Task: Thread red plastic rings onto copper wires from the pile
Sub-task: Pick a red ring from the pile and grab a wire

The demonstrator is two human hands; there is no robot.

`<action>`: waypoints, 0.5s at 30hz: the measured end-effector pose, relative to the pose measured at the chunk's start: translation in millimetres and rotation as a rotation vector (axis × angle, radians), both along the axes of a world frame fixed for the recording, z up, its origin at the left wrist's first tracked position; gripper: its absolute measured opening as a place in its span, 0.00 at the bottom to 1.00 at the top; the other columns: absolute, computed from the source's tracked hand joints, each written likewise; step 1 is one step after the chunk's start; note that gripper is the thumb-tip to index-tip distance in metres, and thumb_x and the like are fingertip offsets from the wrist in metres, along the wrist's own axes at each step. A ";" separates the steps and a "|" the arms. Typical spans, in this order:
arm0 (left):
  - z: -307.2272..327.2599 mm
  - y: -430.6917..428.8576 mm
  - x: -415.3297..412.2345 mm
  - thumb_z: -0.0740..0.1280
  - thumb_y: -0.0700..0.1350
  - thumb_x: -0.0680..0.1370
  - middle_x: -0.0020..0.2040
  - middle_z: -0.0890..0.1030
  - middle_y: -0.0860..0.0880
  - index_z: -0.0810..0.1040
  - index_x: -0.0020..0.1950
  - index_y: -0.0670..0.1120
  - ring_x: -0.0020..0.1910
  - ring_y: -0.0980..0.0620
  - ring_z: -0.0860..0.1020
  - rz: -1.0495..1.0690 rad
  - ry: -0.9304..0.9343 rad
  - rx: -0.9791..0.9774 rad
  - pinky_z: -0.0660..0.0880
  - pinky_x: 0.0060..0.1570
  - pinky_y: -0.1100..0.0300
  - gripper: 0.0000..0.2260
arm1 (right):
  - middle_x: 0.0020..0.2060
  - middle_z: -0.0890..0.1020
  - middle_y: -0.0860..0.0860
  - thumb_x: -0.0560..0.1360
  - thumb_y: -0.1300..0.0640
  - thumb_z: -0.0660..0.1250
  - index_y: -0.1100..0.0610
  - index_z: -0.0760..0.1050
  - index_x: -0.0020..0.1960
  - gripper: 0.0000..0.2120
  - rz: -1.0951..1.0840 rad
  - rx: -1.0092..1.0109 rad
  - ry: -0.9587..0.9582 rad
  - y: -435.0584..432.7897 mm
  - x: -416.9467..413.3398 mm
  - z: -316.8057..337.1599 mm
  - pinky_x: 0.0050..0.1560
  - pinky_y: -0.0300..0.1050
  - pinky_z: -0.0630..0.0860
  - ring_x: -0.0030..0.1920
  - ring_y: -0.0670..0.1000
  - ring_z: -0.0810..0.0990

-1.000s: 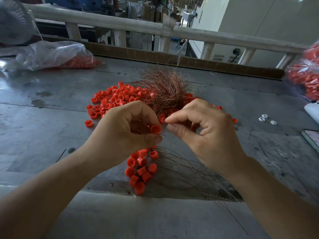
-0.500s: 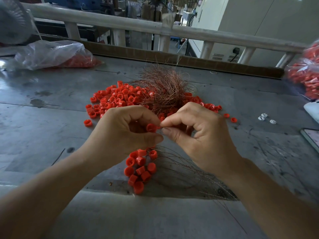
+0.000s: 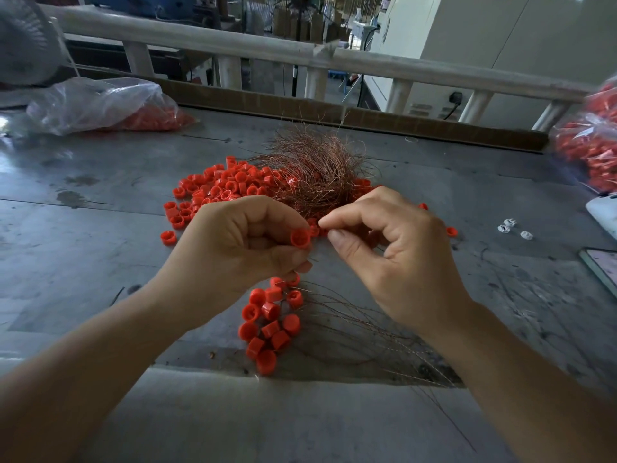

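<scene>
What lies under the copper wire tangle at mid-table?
Loose red rings spread out from beneath the copper wire tangle on its left and right edges, on the grey table. Whether rings continue under its middle cannot be seen; the wires cover it.

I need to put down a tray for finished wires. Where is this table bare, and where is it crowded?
Bare: the table left of the loose rings, in front of the clear bag; also the stretch between the copper tangle and the right-hand bag. Crowded: the middle, with the threaded rings and fanned wires, and the right edge by the white bits and phone.
</scene>
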State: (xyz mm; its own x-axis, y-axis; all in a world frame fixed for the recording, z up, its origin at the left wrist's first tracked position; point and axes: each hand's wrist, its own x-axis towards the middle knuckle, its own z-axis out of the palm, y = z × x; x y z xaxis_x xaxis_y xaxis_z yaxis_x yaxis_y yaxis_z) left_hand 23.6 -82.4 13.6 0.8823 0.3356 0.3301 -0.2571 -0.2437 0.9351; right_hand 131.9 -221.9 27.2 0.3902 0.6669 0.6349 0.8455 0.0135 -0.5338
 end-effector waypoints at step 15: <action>4.5 -2.4 -2.2 0.71 0.42 0.60 0.37 0.84 0.47 0.81 0.40 0.48 0.35 0.51 0.83 -0.024 -0.022 -0.028 0.78 0.35 0.65 0.10 | 0.33 0.76 0.45 0.67 0.60 0.69 0.47 0.70 0.41 0.11 0.128 -0.020 0.191 -1.2 -5.0 1.2 0.36 0.29 0.71 0.35 0.42 0.76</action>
